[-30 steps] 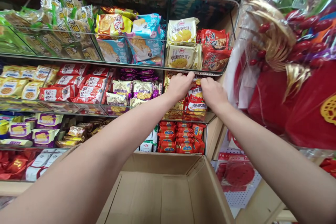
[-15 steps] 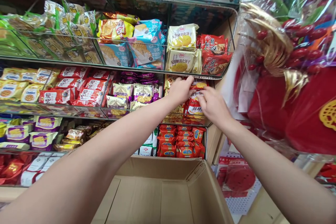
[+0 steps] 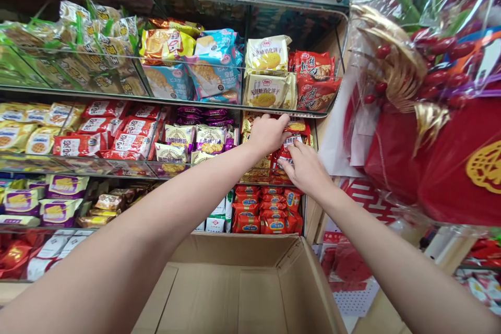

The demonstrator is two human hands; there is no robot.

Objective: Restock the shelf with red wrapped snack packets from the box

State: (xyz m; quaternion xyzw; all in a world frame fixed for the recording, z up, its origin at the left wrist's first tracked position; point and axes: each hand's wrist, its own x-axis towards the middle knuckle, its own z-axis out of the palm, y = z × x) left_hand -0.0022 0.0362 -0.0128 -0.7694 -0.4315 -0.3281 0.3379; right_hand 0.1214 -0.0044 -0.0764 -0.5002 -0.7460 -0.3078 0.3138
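In the middle-shelf compartment at right, my left hand (image 3: 269, 134) is over gold-and-red snack packets. Its index finger and thumb are apart; the other fingers are hidden, and no packet shows in its grasp. Close by on the right, my right hand (image 3: 309, 169) reaches in with fingers and thumb spread, touching the front of the red packets (image 3: 287, 152). These carry white labels with Chinese characters and are partly covered by both hands. Below my arms stands a cardboard box (image 3: 258, 297), its top open and bare cardboard visible inside.
A glass shelf edge (image 3: 289, 114) runs just above my hands, with cream biscuit packets (image 3: 266, 91) on it. Orange-red packets (image 3: 260, 211) are stacked underneath. Red bagged decorations (image 3: 410, 156) hang at right. Purple-and-cream packets (image 3: 211, 138) lie to the left.
My right hand has moved down and slightly left over the red packets, with its thumb now spread out. My left hand has stayed almost in place. The view has shifted slightly.
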